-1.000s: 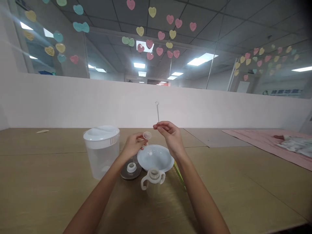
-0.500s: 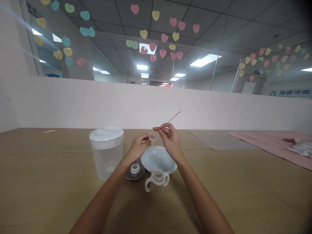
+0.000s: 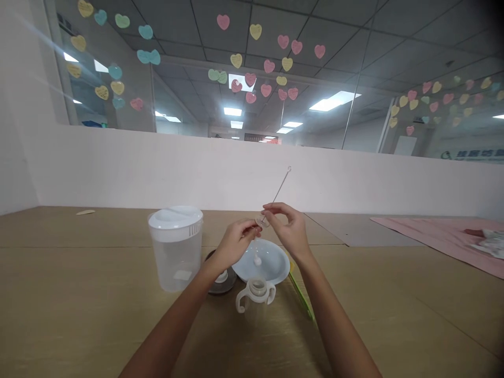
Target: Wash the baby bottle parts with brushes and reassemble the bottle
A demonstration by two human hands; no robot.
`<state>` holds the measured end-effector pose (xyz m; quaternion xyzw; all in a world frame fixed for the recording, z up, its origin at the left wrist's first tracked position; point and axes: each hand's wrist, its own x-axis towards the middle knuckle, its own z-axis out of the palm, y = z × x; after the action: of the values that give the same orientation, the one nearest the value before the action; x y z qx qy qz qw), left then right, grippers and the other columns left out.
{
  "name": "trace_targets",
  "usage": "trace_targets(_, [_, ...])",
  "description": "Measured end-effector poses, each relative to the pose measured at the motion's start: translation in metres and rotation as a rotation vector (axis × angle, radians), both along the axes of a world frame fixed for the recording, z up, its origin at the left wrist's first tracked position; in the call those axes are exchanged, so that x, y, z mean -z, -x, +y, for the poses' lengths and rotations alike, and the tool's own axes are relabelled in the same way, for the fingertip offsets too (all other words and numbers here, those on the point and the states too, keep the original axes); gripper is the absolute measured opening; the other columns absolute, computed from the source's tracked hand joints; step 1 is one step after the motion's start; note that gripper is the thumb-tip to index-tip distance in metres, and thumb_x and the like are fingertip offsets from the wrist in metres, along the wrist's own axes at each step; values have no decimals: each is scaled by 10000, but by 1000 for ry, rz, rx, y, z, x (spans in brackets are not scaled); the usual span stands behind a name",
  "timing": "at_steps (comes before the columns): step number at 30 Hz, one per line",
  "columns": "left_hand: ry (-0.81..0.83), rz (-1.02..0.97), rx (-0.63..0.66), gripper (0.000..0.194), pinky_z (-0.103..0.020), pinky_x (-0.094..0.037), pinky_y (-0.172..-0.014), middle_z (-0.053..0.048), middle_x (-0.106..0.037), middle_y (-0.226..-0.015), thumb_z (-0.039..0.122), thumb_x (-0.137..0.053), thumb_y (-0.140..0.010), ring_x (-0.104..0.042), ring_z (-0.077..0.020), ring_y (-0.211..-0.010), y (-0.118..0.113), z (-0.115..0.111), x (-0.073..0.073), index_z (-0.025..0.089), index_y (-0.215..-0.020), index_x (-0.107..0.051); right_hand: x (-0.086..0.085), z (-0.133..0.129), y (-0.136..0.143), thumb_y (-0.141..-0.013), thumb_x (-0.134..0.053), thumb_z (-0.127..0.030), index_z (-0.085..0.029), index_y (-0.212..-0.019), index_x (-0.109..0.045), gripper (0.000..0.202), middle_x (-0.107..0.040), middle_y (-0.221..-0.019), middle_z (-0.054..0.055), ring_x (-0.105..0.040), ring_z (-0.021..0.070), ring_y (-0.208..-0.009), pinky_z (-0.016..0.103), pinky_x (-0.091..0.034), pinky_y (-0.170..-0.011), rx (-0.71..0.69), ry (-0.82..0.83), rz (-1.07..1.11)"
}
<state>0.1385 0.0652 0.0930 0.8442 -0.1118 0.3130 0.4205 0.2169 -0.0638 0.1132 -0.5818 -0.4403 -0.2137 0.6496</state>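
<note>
Small clear plastic piece (image 3: 260, 221), pinched in the fingers (image 3: 249, 227) of the left hand (image 3: 233, 244), raised above the white bowl (image 3: 275, 266). Thin wire brush (image 3: 280, 185), gripped at mid-shaft by the closed fingers of the right hand (image 3: 290, 229), passing through the clear piece; looped end slanting up and right, white tip hanging over the bowl. Handled cup (image 3: 255, 294) just before the bowl, toward the camera. Dark round lid (image 3: 223, 284) left of the bowl, partly hidden by the left wrist. Lidded clear jug (image 3: 176, 247) farther left on the desk (image 3: 79, 294). Pink cloth (image 3: 437, 236) far right.
</note>
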Motion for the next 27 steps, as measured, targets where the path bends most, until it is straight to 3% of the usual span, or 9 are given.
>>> trace_targets(4, [-62,54,9,218,-223,-408,-661,-22,-624,-772,237,-443,-845,-550,-145,-737,-4,-2,7,142,-765,-622,-9,-18,4,-827,-493,-425,-165,-796,-667,315,-580,-641,5,-474,98,-535,234,-375,-513,28,-108,23])
trace_targets(7, [-52,100,74,247,-222,-412,-675,-26,-641,-834,256,-416,-861,-557,-154,-783,-5,-5,9,143,-819,-631,-11,-27,5,-861,-426,-475,-159,-662,-620,420,-402,-482,-40,-356,80,-452,229,-295,-462,139,-174,24])
trace_targets(10, [-72,91,66,259,-223,-412,-684,-25,-643,-823,263,-409,-866,-556,-154,-780,-2,-13,5,140,-820,-632,-8,-26,3,-861,-414,-502,-171,-564,-524,458,-324,-452,-56,-308,76,-434,230,-258,-449,215,-199,28])
trace_targets(15, [-153,45,14,265,-216,-403,-619,-13,-627,-722,261,-416,-856,-528,-137,-672,6,-29,-5,145,-750,-630,3,-6,3,-872,-377,-508,-188,-517,-429,481,-347,-436,-52,-334,81,-425,229,-269,-448,197,-105,-7])
trace_targets(20, [-1,-23,0,259,-231,-436,-659,-25,-658,-757,261,-434,-852,-572,-155,-723,-1,-22,1,146,-792,-658,14,12,4,-893,-365,-436,-182,-525,-455,456,-448,-477,-30,-427,90,-478,224,-335,-509,113,-29,-107])
trace_targets(24, [51,-106,-67,245,-258,-442,-752,-54,-679,-909,270,-464,-851,-594,-178,-836,-5,-13,5,157,-921,-670,13,8,5,-885,-386,-424,-168,-616,-566,413,-520,-560,-9,-473,101,-536,230,-353,-543,65,33,-149])
trace_targets(27, [5,-61,-40,263,-257,-445,-729,-47,-683,-920,286,-461,-857,-591,-173,-798,-3,-14,4,171,-967,-670,8,0,9,-883,-387,-436,-175,-654,-579,397,-448,-506,-32,-401,91,-478,231,-306,-494,137,-30,-134])
